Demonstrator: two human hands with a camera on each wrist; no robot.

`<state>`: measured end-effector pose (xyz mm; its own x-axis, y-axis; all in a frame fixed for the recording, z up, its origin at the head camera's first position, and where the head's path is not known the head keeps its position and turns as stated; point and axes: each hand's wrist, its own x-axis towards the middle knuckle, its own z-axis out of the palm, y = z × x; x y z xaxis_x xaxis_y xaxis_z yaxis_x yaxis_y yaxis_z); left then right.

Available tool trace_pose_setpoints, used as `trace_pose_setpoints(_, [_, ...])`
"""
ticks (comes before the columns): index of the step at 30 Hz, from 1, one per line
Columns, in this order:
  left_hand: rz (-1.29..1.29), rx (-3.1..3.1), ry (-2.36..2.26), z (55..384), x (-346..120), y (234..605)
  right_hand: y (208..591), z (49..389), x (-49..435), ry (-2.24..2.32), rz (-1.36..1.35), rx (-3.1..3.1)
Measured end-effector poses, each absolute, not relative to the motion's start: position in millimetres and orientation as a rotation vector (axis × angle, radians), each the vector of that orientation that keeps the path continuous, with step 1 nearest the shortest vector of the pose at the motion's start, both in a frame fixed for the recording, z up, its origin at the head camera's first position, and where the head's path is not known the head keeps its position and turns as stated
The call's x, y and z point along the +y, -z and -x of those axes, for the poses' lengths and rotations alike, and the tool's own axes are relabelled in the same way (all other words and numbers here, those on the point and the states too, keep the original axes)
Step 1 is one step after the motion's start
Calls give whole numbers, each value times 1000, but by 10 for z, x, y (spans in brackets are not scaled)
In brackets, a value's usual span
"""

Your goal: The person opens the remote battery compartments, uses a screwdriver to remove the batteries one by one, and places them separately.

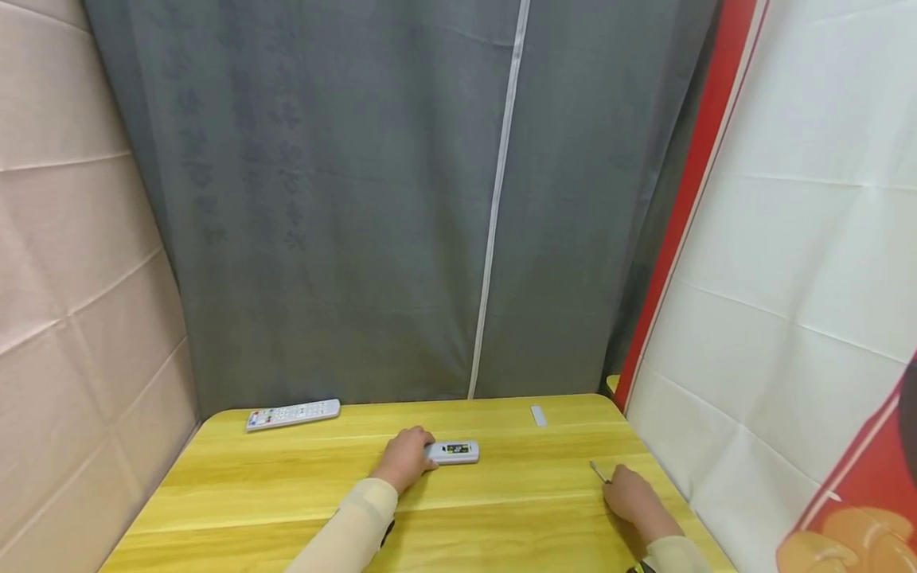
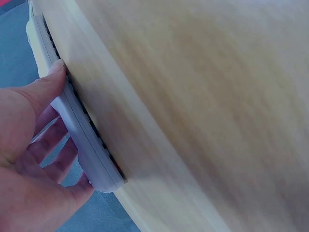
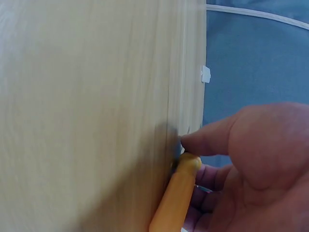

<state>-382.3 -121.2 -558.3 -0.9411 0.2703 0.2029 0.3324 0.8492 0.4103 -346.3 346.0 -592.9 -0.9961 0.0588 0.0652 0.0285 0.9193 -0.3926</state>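
My left hand point(image 1: 405, 459) grips one end of a light grey remote control point(image 1: 466, 457) lying on the table. The remote's upper side shows a dark recess with yellow and black parts, which look like batteries. In the left wrist view, the thumb and fingers hold its two long sides, and dark buttons face the tabletop. At the right, my right hand point(image 1: 630, 495) holds a screwdriver; its orange handle point(image 3: 174, 203) lies against the thumb and curled fingers. A slim metal shaft point(image 1: 598, 471) points away from that hand, toward the back left.
A second, white remote point(image 1: 294, 415) with many buttons lies at the table's back left. One small white flat piece point(image 1: 539, 415) rests near the back right edge. The wooden table point(image 1: 286, 477) meets a grey curtain point(image 1: 344, 239) behind and hanging cloths on both sides.
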Motion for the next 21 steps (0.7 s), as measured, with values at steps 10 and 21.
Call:
trace_pose_setpoints(10, [469,-2883,683,3786,-1201,5552,6142,3540,3594,-712,-99,-2906])
trace_pose_setpoints(21, [482,-2879,692,3770,-1204,5539,5950,3455,3491,-730,-76,-2846])
